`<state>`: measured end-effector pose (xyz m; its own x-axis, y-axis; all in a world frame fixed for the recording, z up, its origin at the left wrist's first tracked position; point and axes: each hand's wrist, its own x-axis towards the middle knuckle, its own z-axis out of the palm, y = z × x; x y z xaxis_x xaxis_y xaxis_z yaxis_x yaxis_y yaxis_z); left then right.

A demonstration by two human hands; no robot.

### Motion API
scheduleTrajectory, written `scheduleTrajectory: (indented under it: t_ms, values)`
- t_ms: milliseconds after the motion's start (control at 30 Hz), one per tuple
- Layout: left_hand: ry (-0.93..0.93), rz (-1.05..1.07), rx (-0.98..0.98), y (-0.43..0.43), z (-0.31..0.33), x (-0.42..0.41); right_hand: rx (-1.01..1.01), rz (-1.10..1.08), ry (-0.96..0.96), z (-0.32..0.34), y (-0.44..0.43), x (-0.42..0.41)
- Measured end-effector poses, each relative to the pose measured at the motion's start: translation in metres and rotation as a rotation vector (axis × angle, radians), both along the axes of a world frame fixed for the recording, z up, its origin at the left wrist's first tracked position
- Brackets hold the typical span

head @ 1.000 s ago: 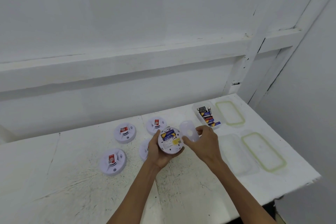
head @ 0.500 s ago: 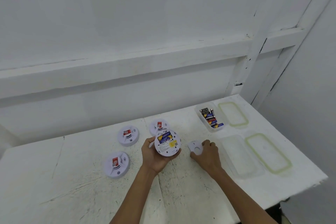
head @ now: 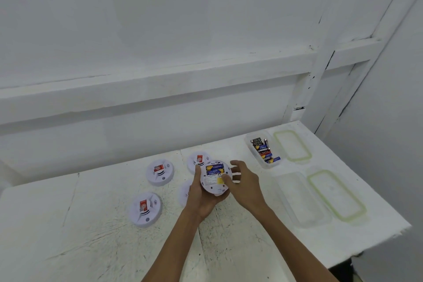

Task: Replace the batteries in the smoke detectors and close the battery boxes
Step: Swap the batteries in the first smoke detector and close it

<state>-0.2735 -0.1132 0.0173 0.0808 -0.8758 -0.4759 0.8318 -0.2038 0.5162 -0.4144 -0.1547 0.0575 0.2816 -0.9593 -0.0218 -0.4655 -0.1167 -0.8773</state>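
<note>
Readable text: almost none

The round white smoke detector point(head: 215, 178) held back-up shows a blue-and-yellow battery with letters like "CELL", too blurred to confirm; its white label, yellow sticker and the boxed batteries' point(head: 265, 151) print are illegible.

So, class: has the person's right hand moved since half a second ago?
Yes. The right hand has left the table and come leftward to the held smoke detector, away from the empty container.
</note>
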Motion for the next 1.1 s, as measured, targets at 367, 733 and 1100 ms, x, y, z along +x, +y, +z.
scheduleTrajectory:
  t_ms: [367,733,1100]
  values:
    - [-0.464,-0.021,-0.055,-0.001,0.002,0.010,0.355,0.030,-0.107,0.004,-0.013,-0.016]
    - [-0.275,-0.060,-0.041,-0.005,0.006,0.005,-0.153,0.206,0.192,0.009,0.001,-0.011]
    - [-0.250,-0.060,-0.074,-0.007,0.007,-0.001,-0.348,0.328,0.494,0.015,-0.010,-0.012]
